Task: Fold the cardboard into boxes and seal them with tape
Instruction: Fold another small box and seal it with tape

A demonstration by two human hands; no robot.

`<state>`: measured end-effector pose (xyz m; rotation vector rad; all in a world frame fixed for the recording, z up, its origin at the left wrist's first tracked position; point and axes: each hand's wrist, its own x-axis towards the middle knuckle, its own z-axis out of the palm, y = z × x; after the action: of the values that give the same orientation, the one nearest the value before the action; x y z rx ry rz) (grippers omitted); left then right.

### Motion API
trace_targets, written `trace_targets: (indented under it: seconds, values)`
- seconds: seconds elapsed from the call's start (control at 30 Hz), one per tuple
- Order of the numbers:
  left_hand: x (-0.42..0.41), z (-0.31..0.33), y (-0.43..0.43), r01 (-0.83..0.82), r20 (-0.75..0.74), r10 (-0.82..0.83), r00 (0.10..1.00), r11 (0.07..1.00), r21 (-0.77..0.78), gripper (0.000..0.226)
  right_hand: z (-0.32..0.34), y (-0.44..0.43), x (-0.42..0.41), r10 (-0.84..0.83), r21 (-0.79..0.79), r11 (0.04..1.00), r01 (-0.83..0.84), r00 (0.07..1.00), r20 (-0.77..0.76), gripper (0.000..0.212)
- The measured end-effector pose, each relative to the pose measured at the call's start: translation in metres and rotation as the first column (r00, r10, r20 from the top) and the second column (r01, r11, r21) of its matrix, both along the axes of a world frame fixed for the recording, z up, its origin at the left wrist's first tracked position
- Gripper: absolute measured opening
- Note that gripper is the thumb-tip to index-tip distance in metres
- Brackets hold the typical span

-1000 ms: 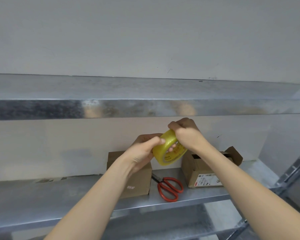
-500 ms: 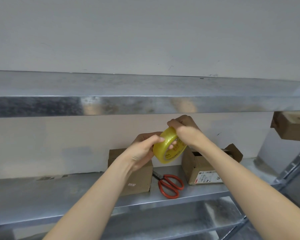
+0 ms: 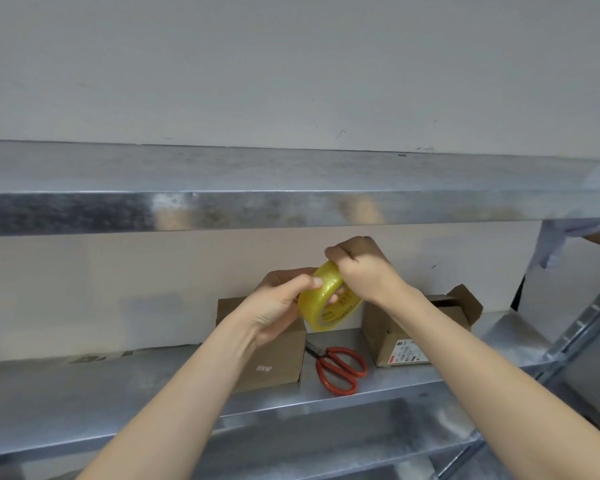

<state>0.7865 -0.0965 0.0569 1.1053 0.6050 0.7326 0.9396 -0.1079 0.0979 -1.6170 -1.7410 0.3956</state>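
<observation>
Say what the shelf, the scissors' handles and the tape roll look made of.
Grey metal shelf: likely galvanised steel, mottled, dully reflective. Red loop handles of the scissors: glossy coating, plastic or paint. Yellowish tape roll: translucent plastic film, seemingly.

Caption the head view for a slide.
Left hand and right hand grip a yellow tape roll; red scissors lie on the shelf.
</observation>
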Motion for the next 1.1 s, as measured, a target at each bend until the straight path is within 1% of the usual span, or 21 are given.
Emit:
trace_targets:
  seconds: [0.07,0.17,0.23,0.27,0.3,0.33,0.37,0.4,0.43,0.5,0.53,0.6,0.63,0.7,0.73,0.8,0.9,1.1]
  values:
    - [-0.001,0.0,0.001,-0.014,0.003,0.014,1.0,1.0,-0.012,0.027,0.001,0.0,-0.002,0.019,0.014,1.0,-0.019,0.999,0.037,0.049]
    - [-0.004,-0.001,0.004,-0.046,0.02,0.046,0.999,0.999,-0.005,0.034,0.003,0.001,-0.005,0.041,-0.007,0.999,-0.041,0.994,0.098,0.046]
    - [-0.005,0.0,0.003,-0.045,0.019,0.045,0.999,0.999,-0.001,0.042,0.002,0.002,-0.005,0.033,-0.018,0.999,-0.032,0.997,0.07,0.047]
    - [-0.004,0.001,0.002,-0.04,0.021,0.04,0.999,0.999,0.0,0.043,0.0,0.002,-0.004,0.014,-0.019,1.0,-0.014,1.0,0.009,0.045]
    - [-0.004,0.002,0.001,-0.035,0.027,0.035,0.999,0.999,-0.008,0.041,-0.003,0.003,-0.003,-0.02,-0.012,1.0,0.019,0.995,-0.093,0.042]
    - [-0.002,0.002,0.0,-0.027,0.043,0.028,0.999,0.999,-0.025,0.039,-0.005,0.004,-0.002,-0.067,-0.002,0.998,0.069,0.971,-0.229,0.037]
    - [0.0,0.002,-0.001,-0.022,0.065,0.024,0.998,0.999,-0.038,0.041,-0.006,0.007,-0.002,-0.118,-0.008,0.992,0.123,0.923,-0.366,0.033]
    - [0.003,0.001,-0.002,-0.021,0.084,0.025,0.996,0.999,-0.046,0.045,-0.007,0.01,-0.003,-0.169,-0.052,0.985,0.163,0.867,-0.468,0.031]
    - [0.005,0.0,-0.003,-0.027,0.09,0.031,0.995,0.999,-0.048,0.049,-0.007,0.011,-0.003,-0.209,-0.11,0.978,0.178,0.832,-0.514,0.032]
    - [0.007,0.0,-0.007,-0.038,0.046,0.04,0.998,0.999,-0.032,0.049,-0.006,0.01,-0.002,-0.258,-0.204,0.963,0.177,0.826,-0.501,0.037]
    - [0.006,0.001,-0.007,-0.049,-0.003,0.049,0.999,0.999,0.011,0.045,-0.005,0.008,-0.002,-0.28,-0.221,0.956,0.194,0.827,-0.488,0.035]
    - [0.001,0.009,-0.006,-0.088,-0.116,0.109,0.987,0.981,0.17,0.034,-0.004,0.005,0.0,-0.318,-0.236,0.943,0.235,0.845,-0.43,0.03]
    - [-0.002,0.013,-0.004,-0.102,-0.152,0.146,0.977,0.958,0.267,0.032,-0.004,0.004,0.002,-0.331,-0.25,0.936,0.247,0.859,-0.392,0.029]
    - [-0.005,0.02,0.001,-0.081,-0.192,0.183,0.964,0.893,0.442,0.029,-0.004,0.004,0.002,-0.342,-0.277,0.927,0.253,0.873,-0.348,0.03]
    - [-0.005,0.023,0.001,-0.068,-0.208,0.195,0.958,0.866,0.496,0.024,-0.004,0.006,0.003,-0.343,-0.288,0.924,0.251,0.878,-0.333,0.029]
    - [-0.003,0.024,0.002,-0.075,-0.212,0.223,0.952,0.836,0.544,0.018,-0.004,0.006,0.002,-0.353,-0.308,0.916,0.258,0.884,-0.307,0.028]
    - [-0.001,0.021,0.004,-0.074,-0.199,0.227,0.953,0.815,0.575,0.017,-0.007,0.007,0.001,-0.365,-0.328,0.906,0.267,0.885,-0.289,0.027]
    - [-0.004,0.016,0.008,-0.049,-0.24,0.264,0.934,0.76,0.648,0.015,-0.014,0.009,0.0,-0.383,-0.363,0.895,0.261,0.866,-0.322,0.024]
